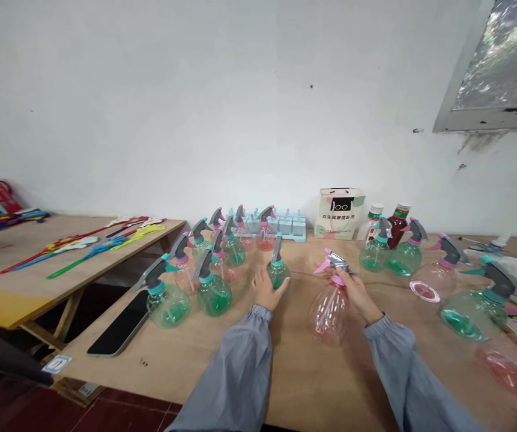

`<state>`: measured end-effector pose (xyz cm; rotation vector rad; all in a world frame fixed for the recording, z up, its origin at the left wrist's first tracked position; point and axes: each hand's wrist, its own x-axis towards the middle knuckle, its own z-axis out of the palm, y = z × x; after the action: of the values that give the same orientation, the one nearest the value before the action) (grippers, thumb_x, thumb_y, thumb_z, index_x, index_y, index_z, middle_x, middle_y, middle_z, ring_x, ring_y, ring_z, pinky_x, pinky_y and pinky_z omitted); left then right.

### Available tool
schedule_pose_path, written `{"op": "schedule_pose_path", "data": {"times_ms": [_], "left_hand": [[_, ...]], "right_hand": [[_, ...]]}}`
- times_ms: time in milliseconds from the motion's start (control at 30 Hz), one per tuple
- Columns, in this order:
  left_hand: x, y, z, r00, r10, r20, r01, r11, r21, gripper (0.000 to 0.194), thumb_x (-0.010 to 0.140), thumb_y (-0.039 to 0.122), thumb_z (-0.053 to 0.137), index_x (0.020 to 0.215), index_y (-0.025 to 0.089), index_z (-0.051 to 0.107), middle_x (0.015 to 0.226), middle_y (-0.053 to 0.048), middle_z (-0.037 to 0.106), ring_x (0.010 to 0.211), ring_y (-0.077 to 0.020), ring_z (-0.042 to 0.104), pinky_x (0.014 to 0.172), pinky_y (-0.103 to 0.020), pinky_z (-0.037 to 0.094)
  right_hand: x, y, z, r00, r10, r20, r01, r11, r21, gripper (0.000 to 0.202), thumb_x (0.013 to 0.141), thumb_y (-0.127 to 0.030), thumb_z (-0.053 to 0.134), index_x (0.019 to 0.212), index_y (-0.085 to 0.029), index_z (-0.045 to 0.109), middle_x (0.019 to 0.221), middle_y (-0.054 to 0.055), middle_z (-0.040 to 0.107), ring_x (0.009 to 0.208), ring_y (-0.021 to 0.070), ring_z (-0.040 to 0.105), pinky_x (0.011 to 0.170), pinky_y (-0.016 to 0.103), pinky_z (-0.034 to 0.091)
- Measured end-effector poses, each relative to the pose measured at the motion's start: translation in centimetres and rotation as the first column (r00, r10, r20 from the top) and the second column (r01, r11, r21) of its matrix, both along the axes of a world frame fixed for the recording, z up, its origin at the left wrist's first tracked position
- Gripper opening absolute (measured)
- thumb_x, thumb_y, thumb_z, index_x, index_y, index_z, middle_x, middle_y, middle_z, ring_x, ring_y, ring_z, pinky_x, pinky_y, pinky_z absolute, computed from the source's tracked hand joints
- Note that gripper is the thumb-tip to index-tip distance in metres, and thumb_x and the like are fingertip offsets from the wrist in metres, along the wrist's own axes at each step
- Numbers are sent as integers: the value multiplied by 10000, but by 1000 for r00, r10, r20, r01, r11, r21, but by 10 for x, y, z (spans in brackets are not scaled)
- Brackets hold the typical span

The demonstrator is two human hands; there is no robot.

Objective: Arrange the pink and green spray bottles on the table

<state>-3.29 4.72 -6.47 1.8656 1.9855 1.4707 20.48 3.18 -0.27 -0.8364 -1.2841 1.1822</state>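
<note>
My left hand (pixel 267 289) is wrapped round the front of a small green spray bottle (pixel 278 271), its thumb on the right side and fingers on the left. This bottle stands upright with a grey and teal head. To its right, my right hand (pixel 358 294) grips a pink spray bottle (pixel 329 315) at the neck, just under its pink and grey trigger head. The pink bottle is slightly tilted. Several green and pink spray bottles stand left of my hands, among them a green one (pixel 214 295) near the front.
A black phone (pixel 120 324) lies at the table's left edge. Behind are a pale blue mold tray (pixel 292 227), a paper bag (pixel 340 214) and a dark red bottle (pixel 399 225). More spray bottles stand right, including a green one (pixel 474 315). A second table (pixel 28 288) carries colourful hand-shaped sticks.
</note>
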Motion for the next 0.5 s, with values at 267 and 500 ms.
{"op": "schedule_pose_path", "data": {"times_ms": [267, 500], "left_hand": [[0, 1, -2, 1000, -11, 10, 11, 1000, 12, 734, 767, 526, 629, 1370, 170, 410, 1342, -172, 535, 1268, -328, 502, 1036, -484, 376], [-3, 4, -5, 1000, -29, 10, 29, 999, 38, 720, 767, 502, 648, 1368, 183, 410, 1323, -163, 534, 1253, -317, 516, 1013, -471, 405]], "right_hand": [[101, 13, 1, 778, -623, -78, 617, 737, 275, 424, 654, -545, 775, 886, -226, 622, 829, -10, 653, 743, 143, 619, 704, 283, 525], [145, 41, -2, 586, -806, -88, 787, 539, 301, 465, 623, -545, 761, 894, -198, 611, 837, 71, 632, 744, 217, 592, 735, 409, 487]]}}
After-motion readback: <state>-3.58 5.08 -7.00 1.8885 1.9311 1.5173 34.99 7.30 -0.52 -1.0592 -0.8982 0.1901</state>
